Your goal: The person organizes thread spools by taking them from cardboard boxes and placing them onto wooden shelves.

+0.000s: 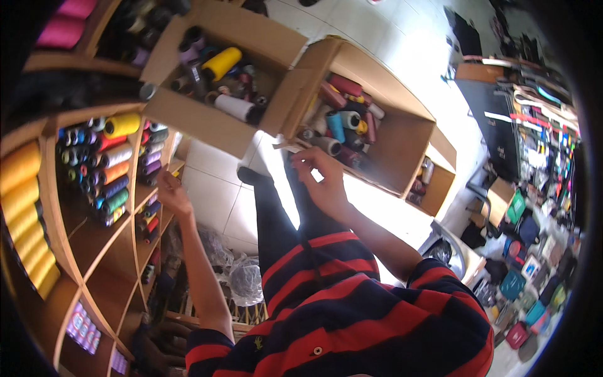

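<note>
My left hand (pixel 174 193) reaches to the upright edge of a wooden shelf (pixel 137 188), close to purple thread spools (pixel 151 164). Its fingers are bent and drawn together; whatever they hold, if anything, is too small or hidden to tell. My right hand (pixel 323 182) hovers above my leg, by the near edge of a cardboard box (pixel 392 85) full of thread spools. The fingers are curved, with a gap between thumb and forefinger and nothing visible in them. Red, blue and white spools (pixel 335 127) lie jumbled in that box.
Another open cardboard box (pixel 207 129) with mixed spools, a yellow cone (pixel 222 63) on top, stands ahead to the left. Yellow cones (pixel 28 220) fill a left shelf compartment. Clear plastic bags (pixel 245 279) lie beside my legs. A chair (pixel 440 242) and cluttered goods are at right.
</note>
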A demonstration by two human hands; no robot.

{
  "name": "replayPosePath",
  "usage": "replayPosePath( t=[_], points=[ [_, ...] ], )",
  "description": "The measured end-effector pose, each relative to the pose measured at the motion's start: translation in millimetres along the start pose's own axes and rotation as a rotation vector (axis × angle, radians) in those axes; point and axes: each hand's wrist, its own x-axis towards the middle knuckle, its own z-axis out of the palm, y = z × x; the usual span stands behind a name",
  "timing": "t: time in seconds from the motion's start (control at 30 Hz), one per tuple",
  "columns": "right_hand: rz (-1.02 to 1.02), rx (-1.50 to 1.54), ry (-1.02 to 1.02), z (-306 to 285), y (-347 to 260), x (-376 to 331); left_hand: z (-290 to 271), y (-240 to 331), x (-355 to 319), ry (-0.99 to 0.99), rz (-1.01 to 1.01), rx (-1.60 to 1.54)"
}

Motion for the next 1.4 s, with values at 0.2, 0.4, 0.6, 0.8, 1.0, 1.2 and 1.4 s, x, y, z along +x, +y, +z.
replayPosePath(
  t=[0.2, 0.4, 0.6, 0.8, 1.0, 1.2, 1.4],
  points=[
    [0.323, 0.198, 0.308, -90.3, 63.0, 11.1, 89.6, 174.7, -82.5, -0.222, -0.090, -0.421],
    [0.259, -0.301, 0.539, -169.9, 192.6, 43.5, 174.9, 253.6, -123.5, -0.458, 0.554, -0.286],
    [0.368, -0.453, 0.294, -213.6, 299.8, 88.5, 196.6, 237.3, -136.9, -0.517, 0.542, 0.125],
    [0.509, -0.599, -0.060, -221.6, 328.6, 95.8, 197.9, 233.2, -136.3, -0.476, 0.597, 0.328],
    [0.410, -0.811, 0.043, -221.5, 367.2, 92.5, 199.8, 238.8, -137.3, -0.430, 0.558, 0.209],
    [0.319, -0.636, 0.047, -237.4, 406.0, 95.7, 202.4, 238.7, -138.0, -0.443, 0.545, 0.224],
    [0.406, -0.815, -0.220, -261.7, 417.9, 112.8, 197.5, 236.5, -138.4, -0.436, 0.521, 0.180]
  ],
)
